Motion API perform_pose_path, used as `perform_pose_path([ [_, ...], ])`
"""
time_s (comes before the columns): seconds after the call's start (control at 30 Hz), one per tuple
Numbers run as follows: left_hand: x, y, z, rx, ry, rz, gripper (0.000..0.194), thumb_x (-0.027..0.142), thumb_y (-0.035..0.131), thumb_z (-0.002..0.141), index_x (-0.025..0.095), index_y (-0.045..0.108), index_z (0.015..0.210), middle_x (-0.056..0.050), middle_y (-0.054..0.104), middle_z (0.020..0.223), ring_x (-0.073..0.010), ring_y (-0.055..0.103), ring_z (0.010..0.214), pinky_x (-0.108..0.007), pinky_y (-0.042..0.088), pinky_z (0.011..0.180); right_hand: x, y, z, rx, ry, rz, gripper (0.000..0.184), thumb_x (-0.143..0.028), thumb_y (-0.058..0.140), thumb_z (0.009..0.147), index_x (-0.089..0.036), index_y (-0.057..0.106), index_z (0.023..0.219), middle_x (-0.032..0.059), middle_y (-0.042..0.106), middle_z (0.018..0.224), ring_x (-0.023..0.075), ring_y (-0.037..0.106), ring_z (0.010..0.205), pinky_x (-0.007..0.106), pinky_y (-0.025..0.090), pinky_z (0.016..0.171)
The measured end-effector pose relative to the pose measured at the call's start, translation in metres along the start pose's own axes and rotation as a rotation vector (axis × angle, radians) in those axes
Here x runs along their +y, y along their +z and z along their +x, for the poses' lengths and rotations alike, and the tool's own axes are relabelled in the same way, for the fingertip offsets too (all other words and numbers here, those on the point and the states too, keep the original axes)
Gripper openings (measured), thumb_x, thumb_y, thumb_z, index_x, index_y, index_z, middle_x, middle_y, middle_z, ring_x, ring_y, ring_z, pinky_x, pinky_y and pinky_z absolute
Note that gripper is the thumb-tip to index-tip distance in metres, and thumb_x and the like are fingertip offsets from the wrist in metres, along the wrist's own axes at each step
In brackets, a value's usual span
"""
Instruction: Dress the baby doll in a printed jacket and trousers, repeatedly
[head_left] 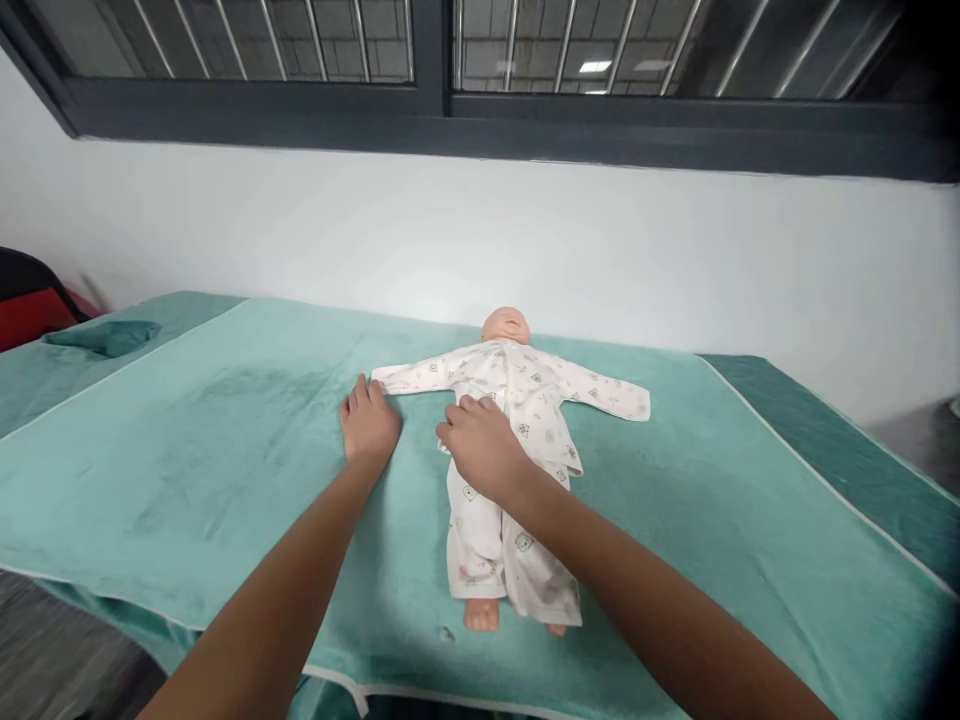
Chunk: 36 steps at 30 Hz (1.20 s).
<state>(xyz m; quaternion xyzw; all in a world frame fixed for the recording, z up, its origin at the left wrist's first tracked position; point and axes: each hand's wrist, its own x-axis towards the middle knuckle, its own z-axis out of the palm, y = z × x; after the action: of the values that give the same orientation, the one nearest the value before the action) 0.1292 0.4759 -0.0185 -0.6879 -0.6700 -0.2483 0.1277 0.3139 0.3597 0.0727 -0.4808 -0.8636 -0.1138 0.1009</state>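
A baby doll (506, 325) lies on its back, head toward the wall and bare feet toward me. It wears a white printed shirt (540, 405), its long sleeves spread to both sides, and matching trousers (474, 535). My left hand (369, 420) rests by the cuff of the left-side sleeve, fingers somewhat apart and fingertips at the cuff; its thumb is hidden. Over the shirt's lower left side, my right hand (484, 445) has its fingers curled closed on the fabric near the hem. That forearm passes above the trousers.
A green cloth (225, 450) with white piping covers the table under the doll. White wall (300, 230) and a dark-framed window (431, 110) with bars stand behind. A folded green piece (105, 338) lies at the far left, near a red and black object (34, 315).
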Motion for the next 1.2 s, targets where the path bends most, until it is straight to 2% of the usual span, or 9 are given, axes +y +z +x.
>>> perform_pose_path([
  [0.13,0.000,0.001,0.002,0.018,0.007,-0.020,0.044,0.016,0.036,0.089,0.009,0.052,0.129,-0.021,0.045,0.149,-0.0347,0.049,0.127,-0.050,0.034,0.106,-0.004,0.003,-0.011,0.000,-0.136,0.058,0.021,-0.001,0.050,0.087,-0.018,0.061,0.078,0.0034,0.057,0.085,0.0178,0.045,0.082,0.033,0.031,0.070],
  [0.33,-0.001,0.001,0.002,0.014,0.004,-0.034,0.043,0.016,0.037,0.089,0.010,0.051,0.129,-0.019,0.047,0.146,-0.0341,0.049,0.125,-0.050,0.033,0.105,-0.014,-0.005,-0.041,0.070,0.019,0.335,0.015,-0.018,0.050,0.096,-0.021,0.065,0.095,0.0043,0.062,0.103,0.0193,0.052,0.098,0.035,0.041,0.087],
  [0.43,-0.002,0.000,0.002,0.004,0.001,-0.040,0.042,0.016,0.037,0.089,0.011,0.052,0.128,-0.019,0.048,0.145,-0.0335,0.049,0.124,-0.049,0.032,0.106,-0.010,-0.008,-0.075,0.296,0.199,0.532,0.033,-0.012,0.045,0.094,-0.026,0.060,0.120,0.0060,0.057,0.127,0.0210,0.050,0.119,0.040,0.041,0.103],
  [0.53,-0.001,0.000,0.002,-0.005,0.001,-0.048,0.041,0.016,0.037,0.089,0.011,0.053,0.127,-0.019,0.049,0.143,-0.0332,0.049,0.123,-0.048,0.032,0.105,0.010,0.006,-0.113,0.503,0.537,0.558,0.051,-0.007,0.041,0.085,-0.027,0.052,0.130,0.0086,0.049,0.136,0.0236,0.046,0.129,0.045,0.041,0.106],
  [0.63,-0.001,-0.001,0.004,-0.019,-0.005,-0.036,0.041,0.015,0.038,0.088,0.012,0.053,0.127,-0.019,0.049,0.142,-0.0328,0.049,0.123,-0.048,0.032,0.105,0.035,0.030,-0.138,0.438,0.751,0.509,0.051,-0.018,0.052,0.082,-0.024,0.048,0.132,0.0115,0.048,0.135,0.0276,0.051,0.123,0.045,0.048,0.098],
  [0.77,-0.001,-0.001,0.005,-0.020,0.001,-0.013,0.039,0.016,0.038,0.089,0.013,0.054,0.125,-0.018,0.051,0.140,-0.0327,0.050,0.122,-0.048,0.033,0.104,0.053,0.051,-0.139,0.290,0.873,0.432,0.030,-0.030,0.052,0.086,-0.022,0.057,0.115,0.0102,0.061,0.114,0.0281,0.060,0.102,0.041,0.049,0.081],
  [0.9,-0.002,0.001,0.005,0.005,0.021,-0.005,0.038,0.017,0.038,0.089,0.013,0.054,0.123,-0.018,0.054,0.136,-0.0327,0.051,0.119,-0.047,0.034,0.103,0.051,0.047,-0.135,0.273,0.893,0.434,0.013,-0.027,0.044,0.091,-0.023,0.055,0.086,0.0049,0.063,0.089,0.0214,0.058,0.075,0.031,0.040,0.062],
  [1.0,-0.003,0.001,0.005,0.004,0.019,0.003,0.037,0.018,0.039,0.089,0.013,0.054,0.123,-0.017,0.055,0.135,-0.0325,0.051,0.119,-0.047,0.033,0.104,0.044,0.043,-0.139,0.264,0.825,0.427,0.027,-0.032,0.043,0.095,-0.024,0.043,0.069,0.0013,0.055,0.073,0.0177,0.049,0.062,0.029,0.033,0.057],
  [1.2,-0.002,0.000,0.007,-0.013,0.011,0.016,0.036,0.018,0.040,0.089,0.014,0.055,0.121,-0.016,0.057,0.132,-0.0324,0.052,0.118,-0.047,0.034,0.103,0.028,0.042,-0.154,0.335,0.815,0.516,0.025,-0.040,0.046,0.098,-0.024,0.056,0.082,0.0028,0.060,0.081,0.0191,0.056,0.069,0.031,0.040,0.063],
])
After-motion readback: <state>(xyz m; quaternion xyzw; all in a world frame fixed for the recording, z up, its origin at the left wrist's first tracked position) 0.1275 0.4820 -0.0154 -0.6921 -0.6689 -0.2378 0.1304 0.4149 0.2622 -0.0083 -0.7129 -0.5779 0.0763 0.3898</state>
